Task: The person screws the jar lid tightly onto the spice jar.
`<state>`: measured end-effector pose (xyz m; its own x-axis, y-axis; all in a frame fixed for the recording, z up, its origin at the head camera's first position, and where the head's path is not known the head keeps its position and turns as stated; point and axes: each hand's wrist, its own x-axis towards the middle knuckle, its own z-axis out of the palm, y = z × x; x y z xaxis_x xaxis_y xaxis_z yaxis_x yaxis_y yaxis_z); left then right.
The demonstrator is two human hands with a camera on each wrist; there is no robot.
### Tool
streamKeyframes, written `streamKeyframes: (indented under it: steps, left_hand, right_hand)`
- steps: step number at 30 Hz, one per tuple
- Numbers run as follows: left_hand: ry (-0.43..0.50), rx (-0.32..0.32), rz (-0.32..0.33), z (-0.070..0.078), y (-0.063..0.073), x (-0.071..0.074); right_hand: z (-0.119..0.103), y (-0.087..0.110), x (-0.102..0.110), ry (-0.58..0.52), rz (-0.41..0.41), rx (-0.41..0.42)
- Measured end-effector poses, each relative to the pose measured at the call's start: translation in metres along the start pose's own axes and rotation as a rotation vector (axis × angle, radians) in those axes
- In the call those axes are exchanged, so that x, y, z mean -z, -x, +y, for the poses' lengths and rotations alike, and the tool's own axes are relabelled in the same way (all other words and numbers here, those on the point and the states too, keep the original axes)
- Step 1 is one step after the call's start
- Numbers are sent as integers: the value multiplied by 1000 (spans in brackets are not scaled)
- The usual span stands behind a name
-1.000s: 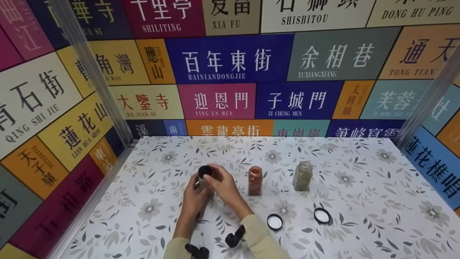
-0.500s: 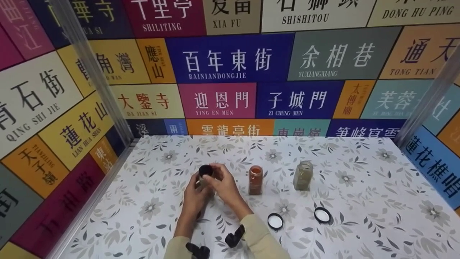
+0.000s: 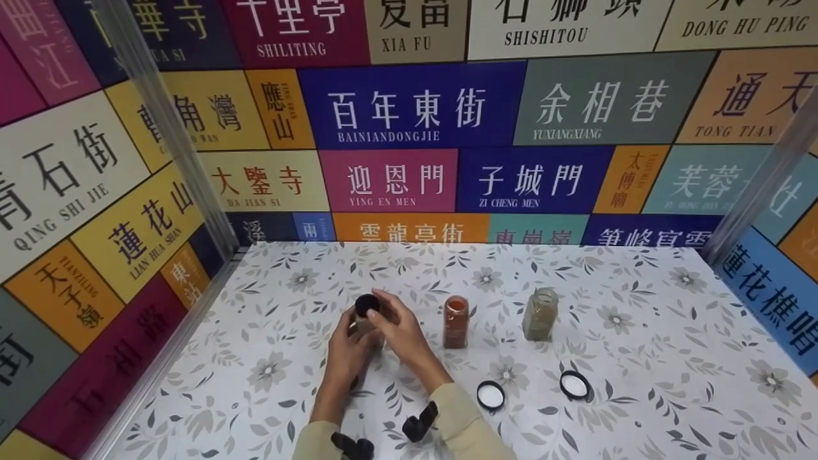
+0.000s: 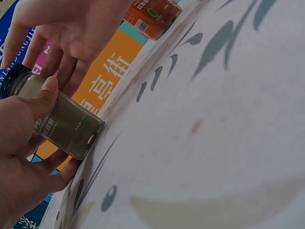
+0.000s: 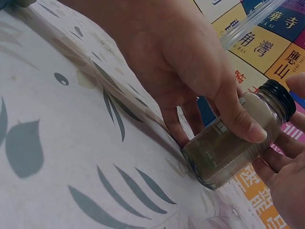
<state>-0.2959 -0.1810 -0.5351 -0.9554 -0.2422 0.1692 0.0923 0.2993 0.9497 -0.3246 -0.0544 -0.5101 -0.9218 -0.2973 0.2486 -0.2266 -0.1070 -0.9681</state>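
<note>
My left hand [image 3: 347,351] grips a small clear spice jar [image 4: 71,125] of grey-brown powder, its thumb lying across the label. The jar leans, its base right at the tabletop in both wrist views. A black screw lid [image 3: 367,304] sits on its mouth. Thumb and fingers of my right hand [image 3: 401,329] hold the lid from the right, the thumb overlapping its near edge in the head view. In the left wrist view several fingers of that hand extend past the jar. Just right of the hands stands a lidless jar of orange-red powder [image 3: 455,327].
Farther right stands another lidless jar [image 3: 540,319], with greenish powder. Two black-rimmed lids, one nearer [image 3: 491,395] and one farther right [image 3: 575,385], lie white side up before the jars. Sign-covered walls [image 3: 409,105] border the floral tabletop [image 3: 664,332].
Both hands stay around the jar in nearly the same place. The right fingers and the lid shift only very slightly. The other jars and loose lids have not moved.
</note>
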Motion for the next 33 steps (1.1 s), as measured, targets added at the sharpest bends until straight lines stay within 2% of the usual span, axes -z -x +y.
streamKeyframes:
  steps: [6,16,21,27,33]
  left_hand:
    - [-16,2,4,-2,-1,-1]
    - [-4,-8,3,-3,-3,0]
    - [10,-8,-4,-4,-1,1]
    - [-25,-34,8,-3,0,1]
    - [-40,-14,10,0,-2,0]
  right_hand:
    - [9,-3,-1,18,39,36]
    - [10,-6,-3,22,83,28]
    - [11,-5,-3,11,69,35]
    - [8,-2,-1,-16,21,-6]
    - [9,-4,1,30,29,44]
